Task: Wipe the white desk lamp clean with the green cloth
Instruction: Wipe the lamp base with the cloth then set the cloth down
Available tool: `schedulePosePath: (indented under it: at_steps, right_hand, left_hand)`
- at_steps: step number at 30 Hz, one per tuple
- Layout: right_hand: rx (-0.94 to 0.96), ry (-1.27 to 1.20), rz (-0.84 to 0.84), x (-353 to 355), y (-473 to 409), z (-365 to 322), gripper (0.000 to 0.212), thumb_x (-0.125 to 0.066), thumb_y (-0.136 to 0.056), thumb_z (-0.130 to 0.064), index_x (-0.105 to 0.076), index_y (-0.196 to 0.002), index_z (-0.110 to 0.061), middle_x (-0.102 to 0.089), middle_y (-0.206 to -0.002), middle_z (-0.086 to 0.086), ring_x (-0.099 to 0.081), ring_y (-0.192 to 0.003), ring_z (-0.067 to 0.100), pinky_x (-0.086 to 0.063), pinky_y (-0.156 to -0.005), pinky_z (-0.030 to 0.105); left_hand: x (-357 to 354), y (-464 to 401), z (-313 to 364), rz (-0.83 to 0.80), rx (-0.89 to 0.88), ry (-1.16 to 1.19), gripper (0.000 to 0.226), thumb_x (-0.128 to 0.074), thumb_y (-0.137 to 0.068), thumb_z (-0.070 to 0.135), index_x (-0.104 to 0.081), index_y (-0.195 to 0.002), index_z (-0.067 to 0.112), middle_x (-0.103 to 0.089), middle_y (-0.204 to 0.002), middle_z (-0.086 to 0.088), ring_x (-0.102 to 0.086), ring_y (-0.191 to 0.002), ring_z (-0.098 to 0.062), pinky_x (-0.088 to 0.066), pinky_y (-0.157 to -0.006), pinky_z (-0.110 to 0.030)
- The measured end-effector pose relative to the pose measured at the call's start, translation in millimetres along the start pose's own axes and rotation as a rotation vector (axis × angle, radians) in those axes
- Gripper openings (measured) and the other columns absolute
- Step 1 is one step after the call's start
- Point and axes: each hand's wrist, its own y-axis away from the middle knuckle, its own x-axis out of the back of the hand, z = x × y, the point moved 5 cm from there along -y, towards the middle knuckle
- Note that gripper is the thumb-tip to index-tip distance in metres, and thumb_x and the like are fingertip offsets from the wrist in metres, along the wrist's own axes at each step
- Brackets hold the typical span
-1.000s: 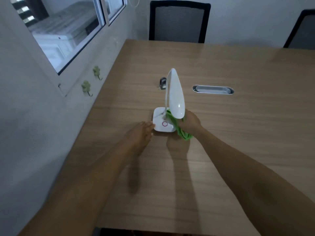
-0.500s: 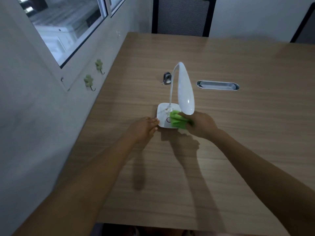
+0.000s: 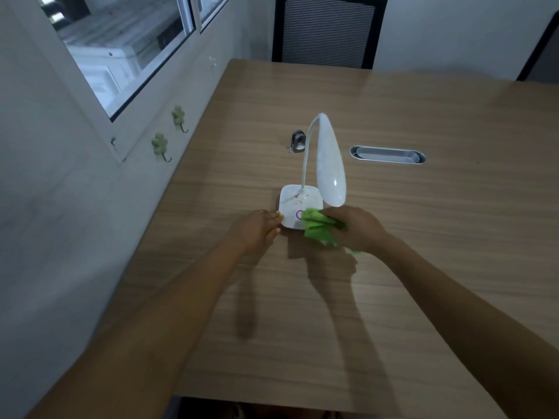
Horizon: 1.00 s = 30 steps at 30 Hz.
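Observation:
The white desk lamp (image 3: 330,164) stands on the wooden table (image 3: 423,252), its long head bent down over a square base (image 3: 298,201) with a pink ring on it. My right hand (image 3: 358,228) grips the bunched green cloth (image 3: 317,226) and presses it on the base's near right corner. My left hand (image 3: 257,228) rests on the table with its fingertips touching the base's left edge, holding nothing.
A metal cable slot (image 3: 387,154) is set into the table right of the lamp, and a small metal piece (image 3: 298,141) sits behind it. Two dark chairs (image 3: 328,30) stand at the far edge. A wall with green hooks (image 3: 159,144) runs along the left.
The cloth has slid from the back of the base, under the lamp head, to its near right corner. My left hand stays at the base's left edge. The camera has shifted.

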Motion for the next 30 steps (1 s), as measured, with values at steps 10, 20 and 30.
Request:
schedulePosePath:
  at_steps: [10,20,30]
  right_hand:
    - [-0.319,-0.242,0.032,-30,-35,28,0.047,-0.048,-0.090,-0.017,-0.037,-0.135,-0.013,-0.057,-0.126,0.022,-0.055,-0.110,0.041,-0.046,-0.089,0.042]
    - [-0.316,-0.010,0.092,-48,-28,24,0.057,-0.052,-0.086,-0.052,-0.040,-0.134,-0.022,-0.040,-0.136,0.020,-0.053,-0.109,0.046,-0.044,-0.094,0.050]
    - [-0.286,-0.074,0.143,-54,-31,18,0.056,-0.048,-0.092,-0.038,-0.030,-0.141,-0.017,-0.027,-0.152,0.015,-0.041,-0.124,0.044,-0.037,-0.102,0.052]
  left_hand:
    - [-1,-3,2,-0.008,0.023,-0.006,0.045,-0.039,-0.096,0.026,-0.040,-0.139,0.010,-0.040,-0.149,-0.009,-0.040,-0.134,-0.027,-0.033,-0.111,-0.037]
    - [2,-5,5,0.014,0.010,-0.021,0.045,-0.038,-0.097,0.026,-0.040,-0.139,0.010,-0.038,-0.150,-0.008,-0.037,-0.136,-0.024,-0.028,-0.111,-0.031]
    - [4,-4,7,0.024,-0.005,-0.029,0.044,-0.040,-0.097,0.023,-0.042,-0.138,0.007,-0.041,-0.148,-0.011,-0.040,-0.134,-0.025,-0.029,-0.110,-0.031]
